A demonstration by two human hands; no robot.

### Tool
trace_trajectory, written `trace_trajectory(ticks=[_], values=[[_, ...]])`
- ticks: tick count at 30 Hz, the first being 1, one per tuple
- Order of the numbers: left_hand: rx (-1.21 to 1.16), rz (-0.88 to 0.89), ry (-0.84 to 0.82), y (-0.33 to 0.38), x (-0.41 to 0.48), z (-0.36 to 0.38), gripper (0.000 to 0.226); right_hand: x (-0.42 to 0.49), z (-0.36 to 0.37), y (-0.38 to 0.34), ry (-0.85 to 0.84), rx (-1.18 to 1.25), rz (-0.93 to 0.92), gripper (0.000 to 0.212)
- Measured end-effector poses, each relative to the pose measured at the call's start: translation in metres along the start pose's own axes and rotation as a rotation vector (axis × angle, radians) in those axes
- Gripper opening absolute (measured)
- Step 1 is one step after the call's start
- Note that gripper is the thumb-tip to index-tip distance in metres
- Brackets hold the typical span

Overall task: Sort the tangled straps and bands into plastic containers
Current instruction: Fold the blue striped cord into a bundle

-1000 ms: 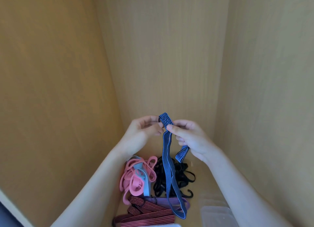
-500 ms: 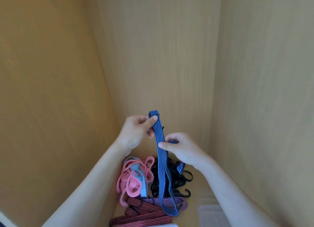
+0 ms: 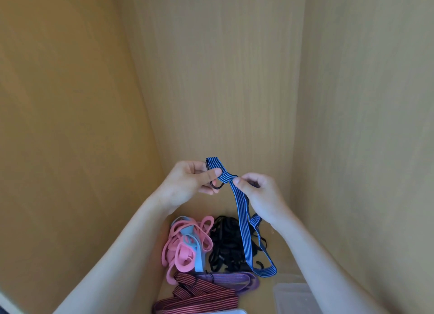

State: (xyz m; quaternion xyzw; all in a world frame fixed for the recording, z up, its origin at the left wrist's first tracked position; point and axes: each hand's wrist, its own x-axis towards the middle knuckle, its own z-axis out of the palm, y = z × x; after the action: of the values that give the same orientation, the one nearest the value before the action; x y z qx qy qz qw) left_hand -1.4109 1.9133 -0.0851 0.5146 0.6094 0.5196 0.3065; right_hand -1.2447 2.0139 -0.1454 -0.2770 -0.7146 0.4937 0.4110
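Now blue striped strap [image 3: 242, 210] pinched between both hands, left [image 3: 187, 182] and right [image 3: 260, 194]

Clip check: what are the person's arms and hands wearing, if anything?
Nothing visible. The left hand and right hand are bare: no gloves, rings or markings. The left forearm and right forearm are uncovered to the frame edge: no sleeves, watch or bracelet.

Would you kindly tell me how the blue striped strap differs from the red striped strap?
The blue striped strap is blue and black; the red striped strap is red and black. The blue one is held up by the left hand and right hand, hanging in a long loop; the red one lies folded on the wooden surface, untouched. Both are flat, with lengthwise black stripes.
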Motion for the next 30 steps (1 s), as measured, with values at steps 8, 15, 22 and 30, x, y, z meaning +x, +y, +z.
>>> trace_trajectory(ticks=[8,15,22,30], values=[[-0.210,-0.030,-0.136,-0.003,-0.002,0.003,0.019,0.002,-0.005,0.000,-0.001,-0.010,-0.001,0.023],[-0.151,-0.045,0.042,-0.009,0.003,0.005,0.041,-0.007,-0.001,-0.002,-0.178,-0.092,0.107,0.020],[-0.349,-0.065,0.051,-0.010,0.009,0.019,0.026,-0.008,-0.001,-0.008,-0.252,-0.083,0.095,0.023],[-0.480,-0.116,0.270,-0.005,0.011,0.022,0.022,0.000,-0.023,-0.018,-0.237,0.299,0.323,0.017]])
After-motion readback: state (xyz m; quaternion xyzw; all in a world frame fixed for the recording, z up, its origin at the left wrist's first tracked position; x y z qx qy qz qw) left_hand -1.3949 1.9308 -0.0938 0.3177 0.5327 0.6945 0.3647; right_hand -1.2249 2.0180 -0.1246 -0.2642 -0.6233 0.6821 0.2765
